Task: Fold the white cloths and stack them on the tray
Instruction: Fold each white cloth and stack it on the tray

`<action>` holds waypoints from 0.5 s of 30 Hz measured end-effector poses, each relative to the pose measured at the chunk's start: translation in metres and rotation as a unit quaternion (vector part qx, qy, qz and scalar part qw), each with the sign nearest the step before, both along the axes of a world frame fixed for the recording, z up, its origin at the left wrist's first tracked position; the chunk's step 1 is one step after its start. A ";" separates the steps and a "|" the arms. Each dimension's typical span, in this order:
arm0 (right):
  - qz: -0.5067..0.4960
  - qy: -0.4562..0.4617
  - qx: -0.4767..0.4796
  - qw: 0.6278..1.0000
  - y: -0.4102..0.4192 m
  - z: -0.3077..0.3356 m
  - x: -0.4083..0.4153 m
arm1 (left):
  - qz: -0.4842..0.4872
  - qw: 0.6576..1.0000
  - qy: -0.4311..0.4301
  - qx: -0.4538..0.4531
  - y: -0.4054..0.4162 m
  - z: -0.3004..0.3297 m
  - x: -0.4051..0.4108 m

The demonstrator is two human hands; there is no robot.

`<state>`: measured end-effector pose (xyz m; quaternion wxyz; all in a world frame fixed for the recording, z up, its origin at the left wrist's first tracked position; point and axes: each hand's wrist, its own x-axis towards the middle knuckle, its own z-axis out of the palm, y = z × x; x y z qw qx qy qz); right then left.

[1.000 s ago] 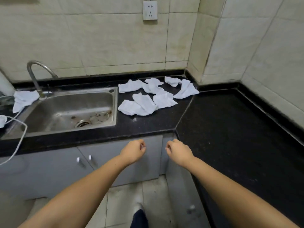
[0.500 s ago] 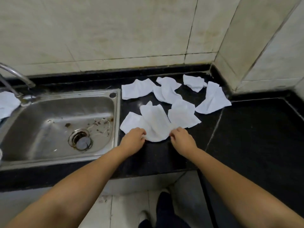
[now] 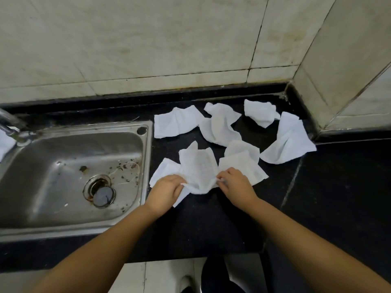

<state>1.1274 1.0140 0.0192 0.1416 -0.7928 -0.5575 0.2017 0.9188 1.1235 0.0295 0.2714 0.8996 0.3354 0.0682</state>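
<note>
Several crumpled white cloths lie scattered on the black countertop (image 3: 338, 197), right of the sink. The nearest cloth (image 3: 198, 168) is lifted slightly at its near edge. My left hand (image 3: 167, 190) pinches its near left corner and my right hand (image 3: 234, 183) pinches its near right corner. Under it lie two more cloths, one at the left (image 3: 164, 172) and one at the right (image 3: 247, 163). Further cloths lie behind: one by the sink's corner (image 3: 175, 121), one in the middle (image 3: 222, 125), a small one at the back (image 3: 260, 112) and a large one at the right (image 3: 289, 142). No tray is in view.
A steel sink (image 3: 72, 174) with a drain plug and debris fills the left side. A tap base (image 3: 14, 132) stands at its far left corner, with another white cloth (image 3: 5, 142) beside it. Tiled walls close the back and right corner. The floor shows below the counter edge.
My head has moved closer over the counter. Both hands went from hanging curled before the counter edge to the nearest cloth, and now pinch and lift its near corners.
</note>
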 end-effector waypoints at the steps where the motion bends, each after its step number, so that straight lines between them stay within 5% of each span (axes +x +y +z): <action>1: -0.028 0.036 0.020 0.999 -0.002 0.006 0.002 | 0.031 0.999 -0.018 -0.003 0.002 0.006 0.000; 6: -0.152 0.207 0.144 0.956 -0.012 0.048 0.000 | 0.135 0.981 -0.143 -0.009 0.017 0.045 0.005; 15: -0.266 0.347 0.267 0.859 -0.060 0.123 -0.014 | 0.081 0.972 -0.214 -0.046 0.012 0.102 0.004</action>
